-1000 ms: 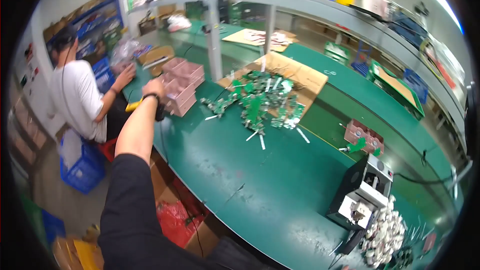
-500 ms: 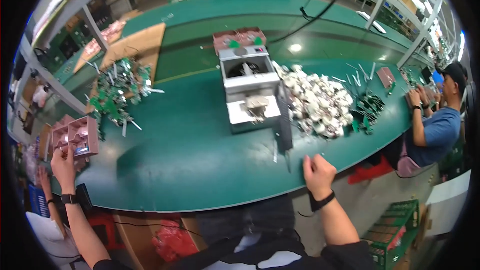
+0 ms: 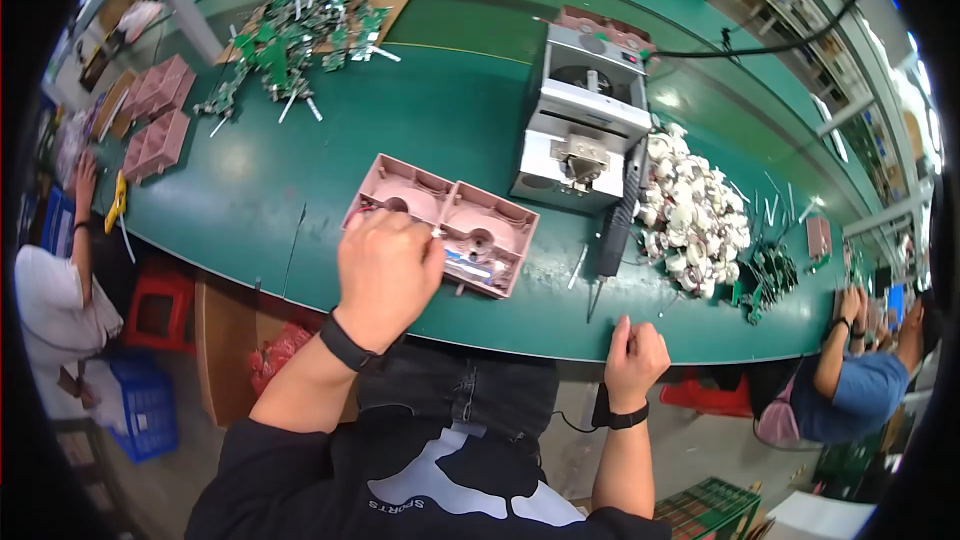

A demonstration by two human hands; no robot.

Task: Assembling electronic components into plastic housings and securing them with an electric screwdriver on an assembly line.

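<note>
At the table's front edge, my left hand is closed on the near left side of a pink plastic housing. It has two compartments with round recesses; a blue and silvery part lies in the right one. The housing sits tilted on the green table, and my fingertips are hidden behind my knuckles. My right hand is curled into a loose fist at the table edge, its palm out of sight. Nearest to it lies a dark electric screwdriver with a long thin bit, beside a grey screw-feeder-like machine.
White round parts are heaped right of the machine, with green boards beyond. Another board pile lies back left. More pink housings and yellow-handled pliers lie far left. Co-workers sit at both sides.
My left hand has brought the pink housing from the far left to the front middle of the table. The view has turned left and downward; my right hand stays curled near the screwdriver.
</note>
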